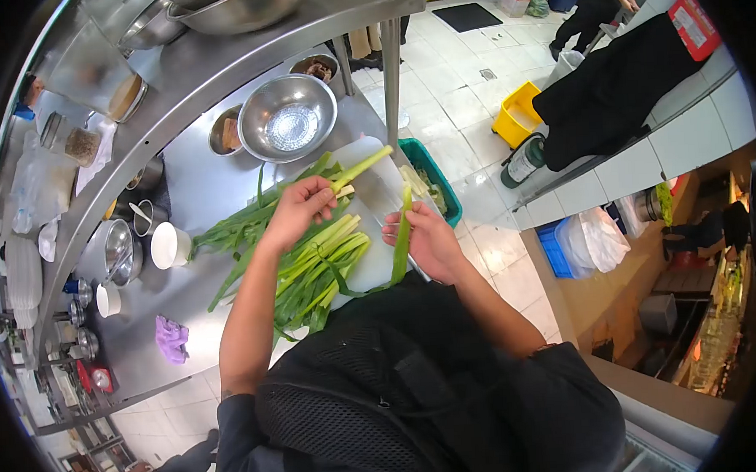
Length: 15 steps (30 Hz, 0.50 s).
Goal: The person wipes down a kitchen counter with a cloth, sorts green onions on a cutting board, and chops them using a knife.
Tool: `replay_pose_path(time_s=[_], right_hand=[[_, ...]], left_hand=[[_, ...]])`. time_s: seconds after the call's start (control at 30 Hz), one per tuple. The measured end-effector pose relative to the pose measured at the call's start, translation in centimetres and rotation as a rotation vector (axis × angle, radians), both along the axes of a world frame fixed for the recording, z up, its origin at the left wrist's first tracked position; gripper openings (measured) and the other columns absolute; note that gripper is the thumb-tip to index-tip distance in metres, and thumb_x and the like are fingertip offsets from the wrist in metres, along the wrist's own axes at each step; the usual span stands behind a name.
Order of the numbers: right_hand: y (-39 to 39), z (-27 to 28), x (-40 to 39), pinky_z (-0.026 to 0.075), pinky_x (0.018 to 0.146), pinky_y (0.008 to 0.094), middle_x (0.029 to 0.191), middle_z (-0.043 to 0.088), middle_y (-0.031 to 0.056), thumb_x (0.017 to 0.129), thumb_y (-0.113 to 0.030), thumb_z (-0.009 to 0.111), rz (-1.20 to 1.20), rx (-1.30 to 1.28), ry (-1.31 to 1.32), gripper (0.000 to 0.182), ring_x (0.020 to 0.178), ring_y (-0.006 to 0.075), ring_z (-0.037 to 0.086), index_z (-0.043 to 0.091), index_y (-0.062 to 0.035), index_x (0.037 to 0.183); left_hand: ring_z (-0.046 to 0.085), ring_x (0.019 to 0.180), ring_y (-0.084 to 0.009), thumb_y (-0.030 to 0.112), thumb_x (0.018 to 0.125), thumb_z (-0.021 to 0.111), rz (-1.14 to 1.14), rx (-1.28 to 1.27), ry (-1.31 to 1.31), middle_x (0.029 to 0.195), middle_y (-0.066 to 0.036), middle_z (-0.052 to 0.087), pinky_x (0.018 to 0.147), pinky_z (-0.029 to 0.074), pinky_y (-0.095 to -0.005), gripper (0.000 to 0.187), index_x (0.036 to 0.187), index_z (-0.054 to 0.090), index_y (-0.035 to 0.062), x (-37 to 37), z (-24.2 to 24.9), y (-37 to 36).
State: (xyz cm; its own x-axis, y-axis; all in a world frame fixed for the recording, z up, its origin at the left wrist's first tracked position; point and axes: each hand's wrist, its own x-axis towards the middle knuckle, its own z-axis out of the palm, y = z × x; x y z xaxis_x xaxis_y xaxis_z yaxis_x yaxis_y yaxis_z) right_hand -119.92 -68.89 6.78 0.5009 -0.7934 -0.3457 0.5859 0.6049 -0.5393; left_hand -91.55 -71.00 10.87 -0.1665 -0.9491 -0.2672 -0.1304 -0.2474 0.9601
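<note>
My left hand (307, 207) is closed on a leek stalk (365, 166), whose pale end points up and right over the white cutting board (378, 265). In my right hand (424, 236), pinched between thumb and fingers, is a long green leek leaf (402, 239) that hangs toward my body. Under and beside my left hand lies a pile of leeks (324, 259), pale stalks toward the board. More leafy greens (241, 229) spread out to the left on the steel counter (200, 307).
Beyond the board's right edge is a teal bin (452, 201) with trimmings. A steel bowl (288, 117) stands at the counter's back, smaller bowls beside it. White cups (170, 245) and a purple cloth (172, 339) are at left. A steel shelf (218, 61) overhangs the counter.
</note>
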Motion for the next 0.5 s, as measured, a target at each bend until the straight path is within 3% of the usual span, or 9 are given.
replay_pose_path(time_s=[0.1, 0.13, 0.17, 0.23, 0.27, 0.3, 0.37, 0.43, 0.5], right_hand=[[-0.3, -1.5, 0.5, 0.05, 0.105, 0.0492, 0.114, 0.063, 0.0148, 0.102, -0.009, 0.057, -0.039, 0.007, -0.025, 0.015, 0.109, 0.0269, 0.063, 0.051, -0.006, 0.115], [-0.4, -1.8, 0.6, 0.049, 0.105, 0.0486, 0.113, 0.064, 0.0137, 0.101, -0.009, 0.058, -0.063, 0.011, 0.004, 0.015, 0.109, 0.0261, 0.063, 0.051, -0.0068, 0.115], [-0.6, -1.7, 0.9, 0.049, 0.104, 0.0479, 0.113, 0.065, 0.0125, 0.101, -0.01, 0.06, -0.086, 0.013, 0.034, 0.016, 0.11, 0.0254, 0.062, 0.052, -0.0076, 0.115], [-1.0, -1.3, 1.3, 0.049, 0.101, 0.046, 0.113, 0.065, 0.0112, 0.1, -0.009, 0.061, -0.106, 0.039, 0.111, 0.018, 0.109, 0.0248, 0.062, 0.052, -0.0088, 0.115], [-1.2, -1.0, 1.6, 0.049, 0.098, 0.0442, 0.113, 0.066, 0.0098, 0.099, -0.009, 0.063, -0.127, 0.066, 0.186, 0.019, 0.109, 0.0242, 0.062, 0.053, -0.0099, 0.116], [-1.3, -0.9, 1.9, 0.049, 0.098, 0.0442, 0.113, 0.066, 0.0098, 0.099, -0.009, 0.063, -0.125, 0.065, 0.187, 0.019, 0.109, 0.0242, 0.062, 0.053, -0.0099, 0.116], [-1.4, -0.9, 2.7, 0.05, 0.086, 0.0369, 0.111, 0.067, 0.0076, 0.098, -0.009, 0.066, -0.148, 0.098, 0.155, 0.019, 0.102, 0.0209, 0.064, 0.056, -0.0111, 0.114], [-1.1, -1.9, 3.4, 0.05, 0.082, 0.0344, 0.112, 0.068, 0.0084, 0.097, -0.01, 0.069, -0.12, 0.005, 0.187, 0.019, 0.099, 0.0186, 0.064, 0.057, -0.0098, 0.113], [-1.0, -2.8, 3.2, 0.05, 0.078, 0.0319, 0.113, 0.068, 0.0093, 0.096, -0.011, 0.071, -0.096, -0.082, 0.225, 0.02, 0.095, 0.0164, 0.065, 0.059, -0.0084, 0.111]], left_hand=[[0.066, 0.081, -0.0114, 0.018, 0.105, 0.057, -0.006, -0.002, 0.156, 0.09, -0.002, 0.068, 0.07, 0.051, -0.0266, 0.016, 0.108, 0.064, 0.0039, -1.7, 0.2, 1.1], [0.069, 0.091, -0.0158, 0.019, 0.105, 0.058, -0.03, 0.014, 0.201, 0.102, -0.005, 0.068, 0.075, 0.054, -0.0291, 0.015, 0.11, 0.061, 0.0051, -1.6, -0.8, 1.1], [0.069, 0.091, -0.0158, 0.019, 0.105, 0.058, -0.029, 0.015, 0.203, 0.102, -0.005, 0.068, 0.075, 0.054, -0.0291, 0.015, 0.11, 0.061, 0.0051, -2.0, -1.0, 1.4], [0.071, 0.103, -0.0208, 0.019, 0.106, 0.057, 0.053, 0.023, 0.302, 0.117, -0.009, 0.068, 0.082, 0.057, -0.0322, 0.016, 0.114, 0.059, 0.006, -3.1, -1.5, 1.9], [0.07, 0.112, -0.0242, 0.018, 0.106, 0.056, 0.037, 0.043, 0.323, 0.131, -0.009, 0.065, 0.087, 0.058, -0.0348, 0.014, 0.115, 0.058, 0.0074, -3.3, -1.9, 1.8], [0.07, 0.112, -0.0242, 0.018, 0.106, 0.056, 0.038, 0.042, 0.323, 0.131, -0.009, 0.065, 0.087, 0.058, -0.0348, 0.014, 0.115, 0.058, 0.0074, -3.6, -2.4, 2.0], [0.068, 0.112, -0.0193, 0.013, 0.106, 0.056, 0.084, 0.0, 0.294, 0.117, -0.002, 0.062, 0.085, 0.059, -0.0348, 0.012, 0.117, 0.059, 0.008, -5.6, -3.4, 3.0], [0.066, 0.106, -0.0152, 0.011, 0.106, 0.057, 0.086, -0.001, 0.32, 0.118, 0.0, 0.06, 0.08, 0.057, -0.0324, 0.012, 0.117, 0.058, 0.0084, -6.9, -4.4, 3.5], [0.063, 0.095, -0.0119, 0.011, 0.105, 0.058, -0.034, -0.214, -0.025, 0.115, 0.0, 0.061, 0.077, 0.053, -0.0282, 0.013, 0.118, 0.058, 0.0074, -7.6, -4.9, 3.9]])
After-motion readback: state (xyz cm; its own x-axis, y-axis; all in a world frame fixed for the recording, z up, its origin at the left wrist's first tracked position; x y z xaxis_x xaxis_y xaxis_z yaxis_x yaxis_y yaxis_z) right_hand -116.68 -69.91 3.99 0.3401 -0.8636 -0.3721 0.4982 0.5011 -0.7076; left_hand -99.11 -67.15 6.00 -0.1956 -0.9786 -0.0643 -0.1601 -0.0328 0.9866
